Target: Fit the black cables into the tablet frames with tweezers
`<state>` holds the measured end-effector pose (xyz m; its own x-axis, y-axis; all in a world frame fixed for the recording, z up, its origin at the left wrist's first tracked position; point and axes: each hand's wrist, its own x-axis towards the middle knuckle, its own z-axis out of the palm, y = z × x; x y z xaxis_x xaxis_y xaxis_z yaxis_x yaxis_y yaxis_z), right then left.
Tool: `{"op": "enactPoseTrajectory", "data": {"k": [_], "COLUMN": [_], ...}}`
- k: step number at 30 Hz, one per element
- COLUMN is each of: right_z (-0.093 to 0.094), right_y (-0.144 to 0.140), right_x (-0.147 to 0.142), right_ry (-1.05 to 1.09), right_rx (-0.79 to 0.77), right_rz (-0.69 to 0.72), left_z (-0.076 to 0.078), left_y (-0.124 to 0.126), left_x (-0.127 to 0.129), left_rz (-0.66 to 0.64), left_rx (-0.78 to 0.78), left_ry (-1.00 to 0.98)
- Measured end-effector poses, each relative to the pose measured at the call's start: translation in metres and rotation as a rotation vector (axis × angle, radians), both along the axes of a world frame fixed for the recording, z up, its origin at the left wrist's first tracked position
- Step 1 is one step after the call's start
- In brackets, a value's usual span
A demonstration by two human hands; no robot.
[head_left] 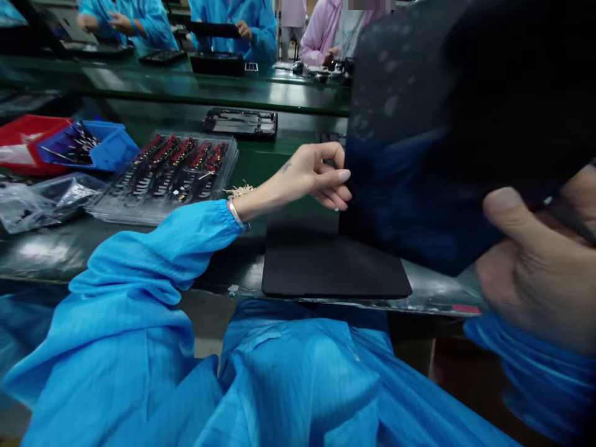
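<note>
I hold up a large dark glossy panel [419,124], raised close to the camera and filling the upper right. My left hand [316,177] pinches its left edge with thumb and fingers. My right hand [535,261] grips its lower right part, thumb on the front face, and is very near the lens and blurred. A thin object may lie across the right fingers, unclear. Below the panel a flat black mat [326,264] lies on the green bench [261,161] at its front edge.
A clear plastic tray [172,171] of several small black-and-red parts sits left of my hand. A blue bin [112,149], a red bin [23,133] and plastic bags [41,202] lie further left. A black frame [239,122] lies behind. People in blue and pink coats work across the bench.
</note>
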<state>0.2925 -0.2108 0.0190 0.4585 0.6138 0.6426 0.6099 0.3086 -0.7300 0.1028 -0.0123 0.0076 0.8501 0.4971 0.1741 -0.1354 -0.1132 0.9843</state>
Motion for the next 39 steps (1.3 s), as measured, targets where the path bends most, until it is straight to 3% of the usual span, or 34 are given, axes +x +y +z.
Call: {"op": "enactPoseTrajectory", "data": {"k": [2, 3, 7, 10, 13, 16, 19, 22, 25, 27, 32, 37, 39], "right_z": [0.001, -0.002, -0.036, -0.065, -0.081, -0.084, -0.084, -0.09, -0.102, -0.108, -0.117, -0.119, -0.112], "right_y": [0.003, 0.004, 0.004, -0.003, -0.014, -0.024, -0.028, -0.031, -0.031, -0.029, -0.022, -0.021, -0.024], "right_x": [-0.004, -0.007, -0.022, -0.029, -0.03, -0.031, -0.032, -0.033, -0.032, -0.031, -0.029, -0.026, -0.018], "right_ry": [-0.291, -0.436, -0.844, -1.038, -1.114, -1.123, -1.108, -1.055, -0.996, -0.966, -0.882, -0.915, -0.881], "right_rx": [0.039, 0.04, 0.102, 0.137, 0.112, 0.065, -0.005, -0.07, -0.09, -0.069, -0.032, 0.063, 0.104], "right_rz": [-0.08, -0.054, 0.286, 0.332, 0.295, 0.298, 0.322, 0.371, 0.426, 0.442, 0.428, 0.395, 0.405], "left_z": [-0.005, -0.011, -0.042, -0.058, -0.06, -0.06, -0.069, -0.087, -0.097, -0.094, -0.072, -0.052, -0.041], "left_y": [0.017, 0.026, 0.05, 0.061, 0.066, 0.06, 0.039, 0.008, -0.019, -0.028, -0.034, -0.049, -0.049], "left_x": [0.002, 0.004, 0.009, -0.003, -0.034, -0.075, -0.11, -0.129, -0.13, -0.124, -0.105, -0.09, -0.086], "left_rz": [-0.03, -0.033, -0.006, -0.071, 0.046, 0.208, 0.255, 0.365, 0.434, 0.434, 0.373, 0.325, 0.361], "left_rx": [0.057, 0.095, 0.283, 0.349, 0.56, 0.703, 0.791, 0.82, 0.742, 0.59, 0.048, -0.211, -0.236], "left_ry": [-0.001, 0.003, 0.019, 0.121, 0.386, 0.568, 0.689, 0.781, 0.784, 0.708, 0.455, 0.24, 0.141]}}
